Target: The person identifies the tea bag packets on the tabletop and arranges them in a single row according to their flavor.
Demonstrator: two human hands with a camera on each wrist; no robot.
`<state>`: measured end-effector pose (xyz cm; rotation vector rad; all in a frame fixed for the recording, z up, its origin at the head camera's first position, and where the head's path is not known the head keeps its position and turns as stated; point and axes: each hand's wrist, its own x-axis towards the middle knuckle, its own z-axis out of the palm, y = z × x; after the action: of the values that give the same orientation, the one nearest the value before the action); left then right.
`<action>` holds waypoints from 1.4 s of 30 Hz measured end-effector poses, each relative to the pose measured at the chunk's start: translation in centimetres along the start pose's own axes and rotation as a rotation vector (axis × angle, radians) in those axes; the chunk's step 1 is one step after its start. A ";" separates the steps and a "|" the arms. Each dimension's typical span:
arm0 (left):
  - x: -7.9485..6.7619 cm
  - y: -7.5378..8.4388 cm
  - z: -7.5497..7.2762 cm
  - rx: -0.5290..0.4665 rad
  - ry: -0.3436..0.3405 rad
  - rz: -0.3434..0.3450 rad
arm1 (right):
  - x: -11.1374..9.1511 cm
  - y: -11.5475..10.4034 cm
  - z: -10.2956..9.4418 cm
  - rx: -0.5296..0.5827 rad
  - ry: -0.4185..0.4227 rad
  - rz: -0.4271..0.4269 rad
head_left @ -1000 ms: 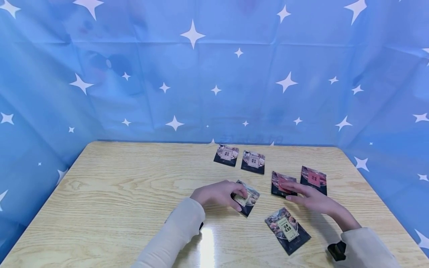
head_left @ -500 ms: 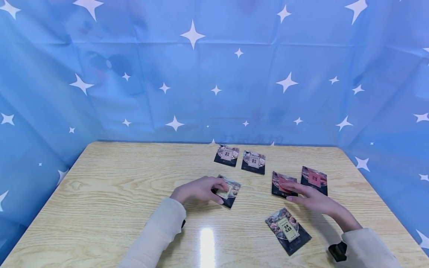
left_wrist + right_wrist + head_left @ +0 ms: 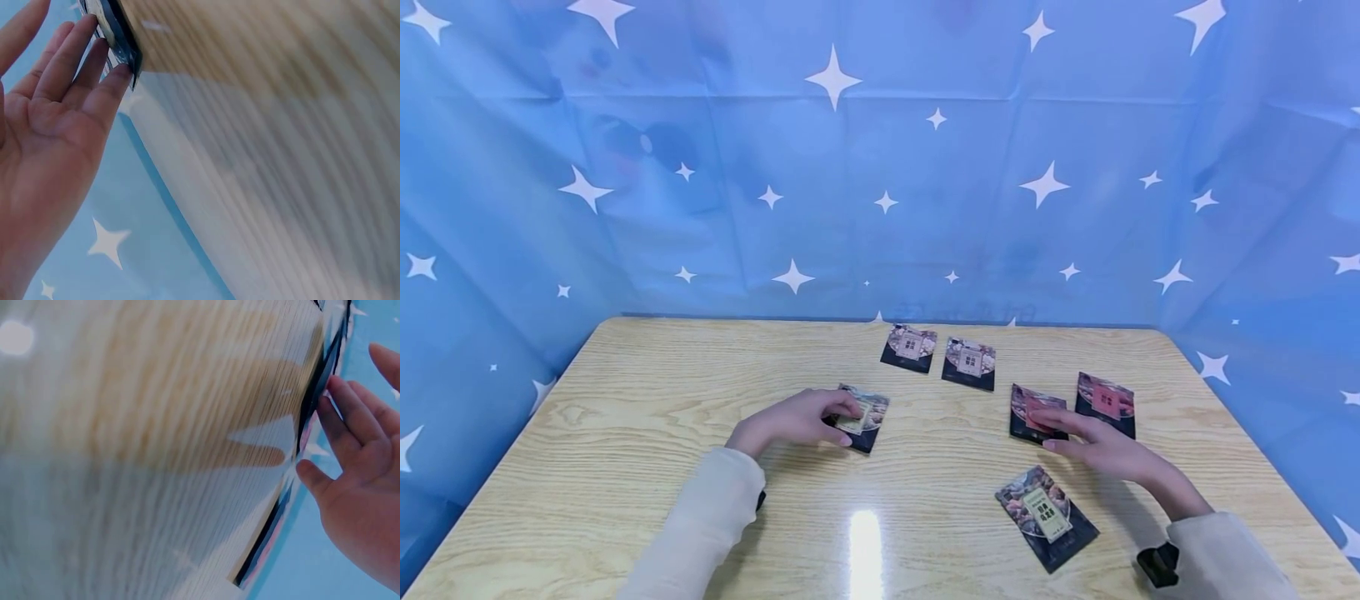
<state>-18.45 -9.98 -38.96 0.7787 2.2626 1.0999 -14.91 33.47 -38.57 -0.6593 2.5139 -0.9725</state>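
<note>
A dark packet with a pale yellow label (image 3: 872,423) lies flat left of centre, and the left hand (image 3: 797,418) is right on it: palm down, fingers loosely extended, tips touching its face, nothing gripped. Across to the right hand (image 3: 1101,450), reaching in low with fingers nearly straight, tips resting on a red-labelled packet (image 3: 1037,399), no grip there either. A second red-labelled packet (image 3: 1105,402) sits just behind, a larger green-labelled packet (image 3: 1047,517) lies tilted nearer the person, and two pink-labelled packets (image 3: 908,347) line up toward the back. Under it all, a pale wood-grain table (image 3: 662,375) with a bright glare streak; beyond, a creased blue backdrop (image 3: 737,142) dotted with white stars.
</note>
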 end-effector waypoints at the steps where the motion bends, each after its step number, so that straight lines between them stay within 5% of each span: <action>1: -0.3 -0.2 -0.2 0.002 0.005 -0.002 | 0.0 0.0 0.0 -0.001 0.001 0.002; 42: -12.0 -6.7 -5.8 0.007 0.199 -0.093 | 0.0 0.0 0.1 0.011 0.010 0.023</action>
<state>-15.50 -24.63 -38.97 0.5826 2.4416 1.1715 -14.83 33.43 -38.63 -0.6223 2.5177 -0.9826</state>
